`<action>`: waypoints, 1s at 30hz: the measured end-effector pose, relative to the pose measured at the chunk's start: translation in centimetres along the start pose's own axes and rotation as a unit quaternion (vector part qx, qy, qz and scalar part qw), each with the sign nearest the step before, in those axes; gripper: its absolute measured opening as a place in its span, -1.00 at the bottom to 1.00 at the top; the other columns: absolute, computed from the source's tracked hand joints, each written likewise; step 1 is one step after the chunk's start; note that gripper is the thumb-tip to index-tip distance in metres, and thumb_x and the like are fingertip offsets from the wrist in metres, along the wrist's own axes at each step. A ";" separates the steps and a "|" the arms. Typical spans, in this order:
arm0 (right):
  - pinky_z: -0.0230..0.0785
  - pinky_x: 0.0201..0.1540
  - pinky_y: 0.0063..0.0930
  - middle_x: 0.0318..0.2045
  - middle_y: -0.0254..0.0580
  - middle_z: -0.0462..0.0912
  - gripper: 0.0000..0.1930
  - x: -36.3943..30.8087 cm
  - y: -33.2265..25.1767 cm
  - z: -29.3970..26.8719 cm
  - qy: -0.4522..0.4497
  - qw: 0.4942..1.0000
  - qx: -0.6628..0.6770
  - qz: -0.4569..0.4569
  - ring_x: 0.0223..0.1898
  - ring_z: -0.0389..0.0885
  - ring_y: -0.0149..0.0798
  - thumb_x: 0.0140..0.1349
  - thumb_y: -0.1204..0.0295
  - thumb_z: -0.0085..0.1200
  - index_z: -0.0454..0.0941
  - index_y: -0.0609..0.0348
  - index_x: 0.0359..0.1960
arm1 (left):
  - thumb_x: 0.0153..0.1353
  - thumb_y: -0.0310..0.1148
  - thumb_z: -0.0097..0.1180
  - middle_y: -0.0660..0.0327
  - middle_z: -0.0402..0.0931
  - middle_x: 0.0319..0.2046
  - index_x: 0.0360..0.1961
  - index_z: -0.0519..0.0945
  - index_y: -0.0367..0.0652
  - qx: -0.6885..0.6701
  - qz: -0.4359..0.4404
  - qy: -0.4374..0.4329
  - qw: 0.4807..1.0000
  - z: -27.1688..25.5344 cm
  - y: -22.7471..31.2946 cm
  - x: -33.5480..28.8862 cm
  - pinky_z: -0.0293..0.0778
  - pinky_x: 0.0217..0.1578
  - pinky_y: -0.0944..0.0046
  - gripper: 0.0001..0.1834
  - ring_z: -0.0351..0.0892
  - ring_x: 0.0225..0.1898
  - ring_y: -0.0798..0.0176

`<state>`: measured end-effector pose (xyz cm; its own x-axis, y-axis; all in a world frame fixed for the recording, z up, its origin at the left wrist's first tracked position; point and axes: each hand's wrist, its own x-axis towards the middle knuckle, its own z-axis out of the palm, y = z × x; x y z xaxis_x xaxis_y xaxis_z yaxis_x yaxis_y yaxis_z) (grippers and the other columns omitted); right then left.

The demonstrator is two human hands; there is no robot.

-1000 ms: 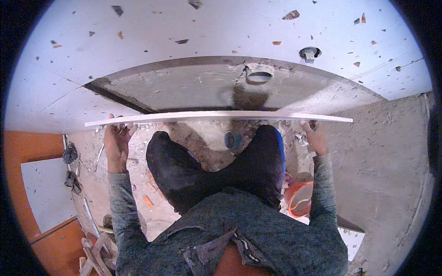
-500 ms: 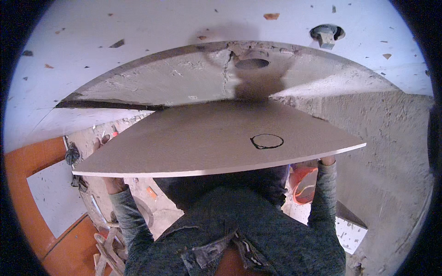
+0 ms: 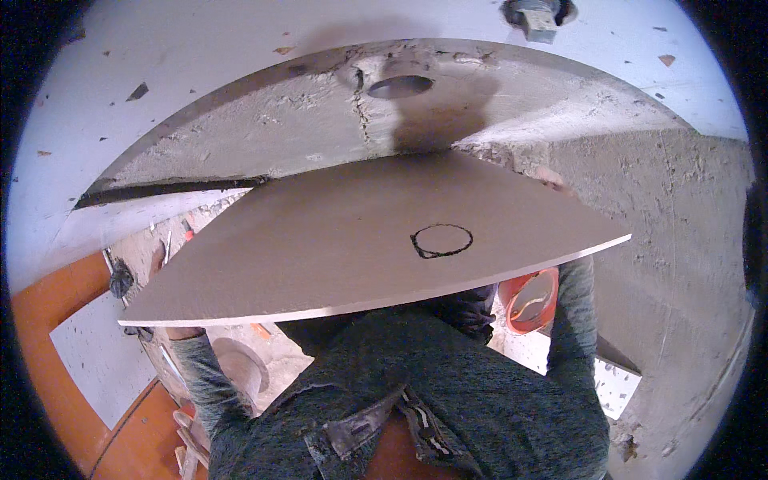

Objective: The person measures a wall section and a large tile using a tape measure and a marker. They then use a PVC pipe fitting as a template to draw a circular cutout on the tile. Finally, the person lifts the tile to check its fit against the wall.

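Note:
I hold up a large brownish tile [image 3: 336, 240] in front of me, with a black circle drawn on its face and a pale cut edge toward me. My left hand [image 3: 189, 332] is beneath the tile's left end; only the wrist and a bit of the fingers past the left edge show. My right hand [image 3: 552, 178] grips the right side, its fingertips showing over the far right edge and the rest hidden. The tile's far edge lies close to, perhaps against, the rough mortar wall [image 3: 304, 136], where a round hole [image 3: 400, 86] opens.
A white speckled tiled surface [image 3: 224, 56] surrounds the mortar, with a square metal fitting [image 3: 538, 22] in a hole. Bare mortar wall [image 3: 640, 192] stands at right. Below are an orange bucket [image 3: 531, 302], a round grey container [image 3: 240, 366], an orange board [image 3: 48, 296] and wooden pieces [image 3: 190, 444].
The tile has tipped, its left corner lower and its right end slightly higher. My right hand has moved farther along the right edge, so its fingers now show. The view has shifted a little.

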<state>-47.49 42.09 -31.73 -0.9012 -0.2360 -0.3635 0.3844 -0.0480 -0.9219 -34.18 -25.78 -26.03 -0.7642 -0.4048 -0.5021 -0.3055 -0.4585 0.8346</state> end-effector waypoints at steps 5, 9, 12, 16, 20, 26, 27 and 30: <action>0.43 0.08 -0.28 0.02 -0.11 0.62 -0.63 3.2 -1.2 2.3 0.033 0.952 -0.305 0.002 -0.03 0.60 -0.19 0.35 0.30 0.03 0.50 0.14 0.15 | 0.34 -0.15 0.04 0.01 0.67 -0.22 -0.09 0.63 -0.32 0.133 -0.166 -0.018 0.977 -10.0 1.1 5.9 0.53 -0.26 0.22 -0.60 0.66 -0.30 0.11; 0.44 0.03 -0.28 -0.04 -0.09 0.63 -0.66 1.1 -4.7 3.6 0.034 0.894 -0.447 -0.028 -0.07 0.61 -0.19 0.33 0.31 0.05 0.52 0.16 0.08 | 0.28 -0.27 0.05 -0.02 0.66 -0.21 -0.05 0.62 -0.30 0.569 -0.087 -0.262 0.774 -1.5 6.3 5.9 0.52 -0.19 0.19 -0.65 0.65 -0.25 0.09; 0.44 0.00 -0.27 -0.07 -0.08 0.63 -0.67 1.7 -6.0 4.4 0.017 0.877 -0.478 -0.033 -0.10 0.62 -0.19 0.30 0.31 0.06 0.53 0.16 0.04 | 0.31 -0.27 -0.06 -0.08 0.64 -0.13 -0.01 0.59 -0.32 0.736 0.054 -0.360 0.570 -5.6 7.0 9.0 0.45 0.00 0.12 -0.62 0.60 -0.07 0.03; 0.44 -0.04 -0.26 -0.11 -0.07 0.63 -0.68 -0.6 -7.2 2.8 0.017 0.861 -0.508 -0.002 -0.13 0.62 -0.18 0.27 0.30 0.08 0.54 0.17 -0.01 | 0.30 -0.30 0.02 0.09 0.62 -0.12 0.04 0.57 -0.34 0.636 -0.034 -0.388 0.666 0.1 9.5 4.1 0.47 -0.06 0.19 -0.62 0.56 -0.11 0.16; 0.44 -0.08 -0.26 -0.15 -0.06 0.63 -0.70 -6.5 -7.4 1.5 0.024 0.872 -0.488 0.035 -0.16 0.63 -0.18 0.23 0.29 0.10 0.55 0.18 -0.06 | 0.29 -0.31 0.08 0.20 0.61 -0.11 0.07 0.55 -0.35 0.613 -0.104 -0.427 0.657 3.9 14.8 -1.2 0.48 -0.10 0.23 -0.60 0.54 -0.14 0.26; 0.44 -0.14 -0.24 -0.22 -0.05 0.63 -0.71 -20.5 -8.4 3.5 0.047 0.904 -0.416 0.089 -0.21 0.63 -0.17 0.18 0.28 0.13 0.56 0.18 -0.14 | 0.30 -0.25 0.05 0.14 0.62 -0.13 0.04 0.56 -0.35 0.708 -0.123 -0.460 0.522 9.5 20.8 -8.3 0.47 -0.10 0.20 -0.59 0.56 -0.14 0.22; 0.44 -0.15 -0.24 -0.23 -0.05 0.63 -0.71 -23.8 -8.0 4.4 0.058 0.911 -0.396 0.101 -0.22 0.63 -0.16 0.17 0.28 0.13 0.56 0.19 -0.15 | 0.30 -0.24 0.05 0.14 0.62 -0.13 0.03 0.56 -0.35 0.717 -0.123 -0.475 0.495 10.7 21.8 -9.3 0.47 -0.09 0.20 -0.59 0.56 -0.14 0.22; 0.44 -0.18 -0.23 -0.26 -0.04 0.63 -0.72 -30.5 -9.3 7.0 0.086 0.925 -0.352 0.110 -0.24 0.64 -0.16 0.15 0.28 0.15 0.57 0.19 -0.19 | 0.30 -0.21 0.03 0.11 0.63 -0.14 0.01 0.57 -0.34 0.742 -0.113 -0.496 0.437 12.8 25.5 -12.5 0.46 -0.09 0.18 -0.58 0.57 -0.14 0.20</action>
<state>-22.20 42.92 -11.18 -0.8582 -0.0035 -0.5133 0.3919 0.6414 -0.6596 -39.64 -22.30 4.44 -0.2649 0.3975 -0.8785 0.0922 0.9173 0.3873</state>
